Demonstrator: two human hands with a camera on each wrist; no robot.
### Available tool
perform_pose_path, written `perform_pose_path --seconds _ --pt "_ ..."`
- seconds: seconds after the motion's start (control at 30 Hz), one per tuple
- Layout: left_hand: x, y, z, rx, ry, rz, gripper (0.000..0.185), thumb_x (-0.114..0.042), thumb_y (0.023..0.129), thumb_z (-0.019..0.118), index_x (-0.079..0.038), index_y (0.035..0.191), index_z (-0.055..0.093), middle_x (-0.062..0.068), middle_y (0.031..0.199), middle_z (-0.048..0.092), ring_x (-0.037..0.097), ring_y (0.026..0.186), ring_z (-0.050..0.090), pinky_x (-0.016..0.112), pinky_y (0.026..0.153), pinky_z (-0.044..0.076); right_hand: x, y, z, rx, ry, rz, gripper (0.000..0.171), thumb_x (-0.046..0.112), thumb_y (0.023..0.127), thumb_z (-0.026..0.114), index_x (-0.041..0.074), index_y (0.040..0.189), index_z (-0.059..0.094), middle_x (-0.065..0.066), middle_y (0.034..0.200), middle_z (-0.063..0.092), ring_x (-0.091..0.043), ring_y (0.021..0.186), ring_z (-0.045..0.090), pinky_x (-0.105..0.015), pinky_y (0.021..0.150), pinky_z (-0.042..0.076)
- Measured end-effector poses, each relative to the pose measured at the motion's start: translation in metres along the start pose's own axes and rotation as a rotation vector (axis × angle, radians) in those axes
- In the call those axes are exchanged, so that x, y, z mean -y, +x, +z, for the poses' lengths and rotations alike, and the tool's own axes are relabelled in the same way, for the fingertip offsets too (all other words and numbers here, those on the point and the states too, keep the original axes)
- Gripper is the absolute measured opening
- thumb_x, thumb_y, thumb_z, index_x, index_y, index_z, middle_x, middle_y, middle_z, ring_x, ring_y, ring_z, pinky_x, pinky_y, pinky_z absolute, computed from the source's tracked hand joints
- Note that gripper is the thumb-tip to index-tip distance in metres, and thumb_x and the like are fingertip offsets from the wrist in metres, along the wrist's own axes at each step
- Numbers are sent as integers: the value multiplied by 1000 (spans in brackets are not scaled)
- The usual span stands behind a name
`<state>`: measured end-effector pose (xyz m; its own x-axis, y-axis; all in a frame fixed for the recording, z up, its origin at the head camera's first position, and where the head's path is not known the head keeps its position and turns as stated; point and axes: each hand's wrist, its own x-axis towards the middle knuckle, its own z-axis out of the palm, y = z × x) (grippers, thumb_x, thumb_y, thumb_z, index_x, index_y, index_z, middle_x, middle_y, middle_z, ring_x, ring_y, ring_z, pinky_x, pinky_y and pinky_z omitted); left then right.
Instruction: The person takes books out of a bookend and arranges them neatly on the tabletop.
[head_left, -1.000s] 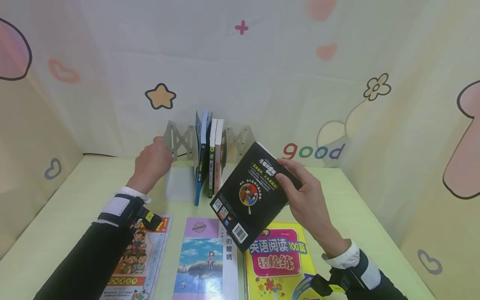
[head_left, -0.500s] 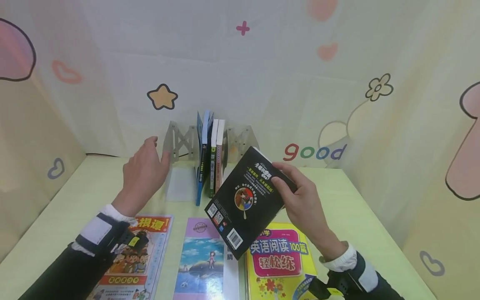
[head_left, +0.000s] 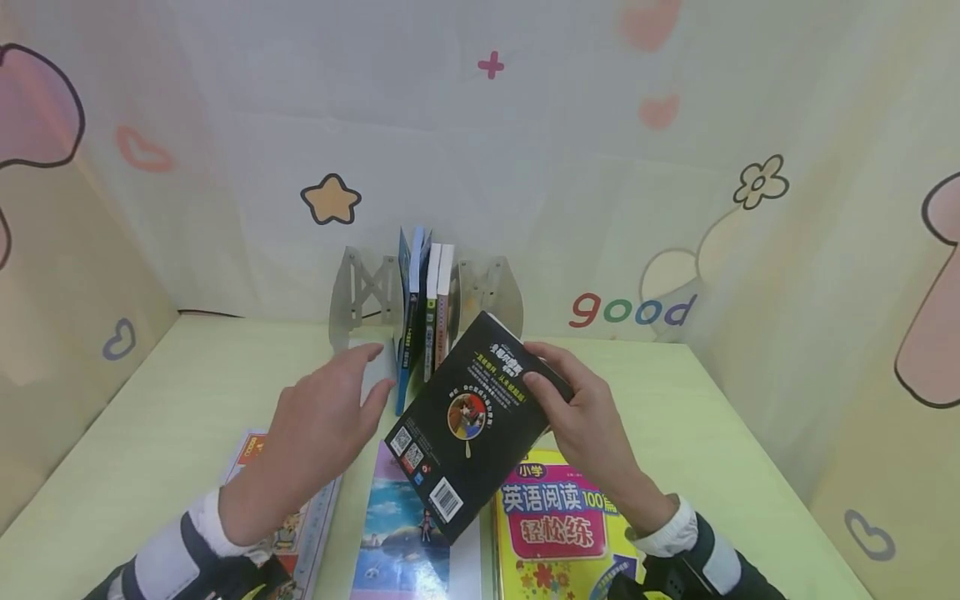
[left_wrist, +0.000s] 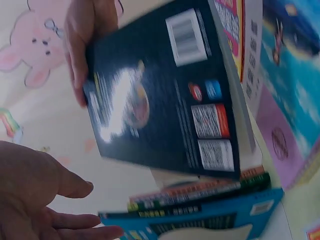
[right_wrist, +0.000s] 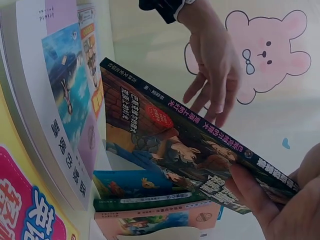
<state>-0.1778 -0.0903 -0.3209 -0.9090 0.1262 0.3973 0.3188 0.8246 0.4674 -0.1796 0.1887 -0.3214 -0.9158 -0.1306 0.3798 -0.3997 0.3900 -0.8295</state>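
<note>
Black book [head_left: 468,421] is gripped mid-air by the right hand [head_left: 592,417], not shelved yet in the rack [head_left: 360,287]. Left hand [head_left: 322,429] is relaxed, nothing held. Three books left on the bench [head_left: 172,392].

Both arms wear dark sleeves, black or very dark navy, with a white cuff showing at each wrist. The left hand [head_left: 322,425] is bare; behind it a broad white band crosses the dark sleeve, beside a black strap. The right hand [head_left: 592,417] is bare too, with a black strapped wrist unit below its white cuff; what may be a yellow tag there is cut off by the frame edge.
</note>
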Motion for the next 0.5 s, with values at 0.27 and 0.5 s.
perform_pose_path --seconds 0.27,0.5 --pt "-34 -25 6 129 -32 -17 54 -29 96 76 -6 142 58 14 137 64 29 101 73 39 70 63 1 -4 13 48 25 23 44 9 102 65 8 145 56 -15 135 64 -33 112 68 -38 88 59" --pt "-46 -40 12 211 -3 -18 60 -39 94 77 -10 142 56 11 136 63 27 109 69 45 87 61 3 -7 25 98 92 41 47 11 103 65 10 148 52 -14 138 61 -34 115 67 -40 85 60"
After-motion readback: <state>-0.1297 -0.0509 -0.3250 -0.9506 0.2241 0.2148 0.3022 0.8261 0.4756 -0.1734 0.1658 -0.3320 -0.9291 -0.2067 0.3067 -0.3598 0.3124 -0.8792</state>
